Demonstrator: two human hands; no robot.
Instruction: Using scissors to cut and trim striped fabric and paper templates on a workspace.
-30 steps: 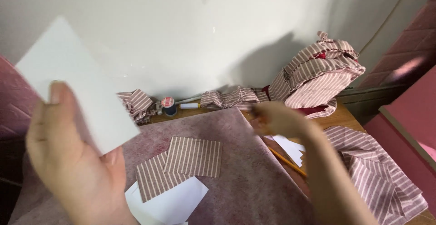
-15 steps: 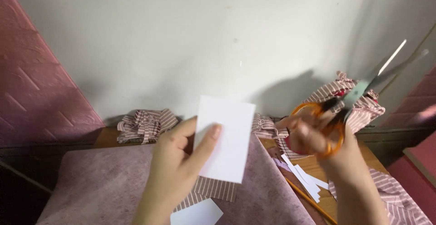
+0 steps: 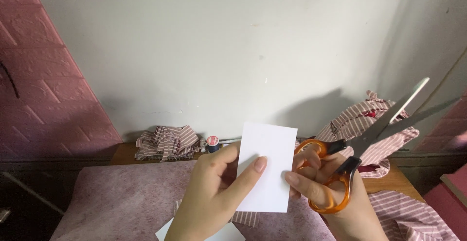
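Left hand (image 3: 219,192) has brought the white card (image 3: 266,165) centre; right hand (image 3: 323,185), gripping orange-handled scissors (image 3: 362,146), now touches its edge

Wooden table (image 3: 396,182) in front of me carries a mauve felt mat (image 3: 121,197). Far edge: striped fabric scraps (image 3: 168,142), thread spool (image 3: 212,143). Right: striped fabric bundle (image 3: 362,124), more striped cloth (image 3: 413,216) near.

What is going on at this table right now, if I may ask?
A person holds a white card upright in the left hand. The right hand grips orange-handled scissors, blades open and pointing up and away from the card. Striped fabric pieces lie along the wall.
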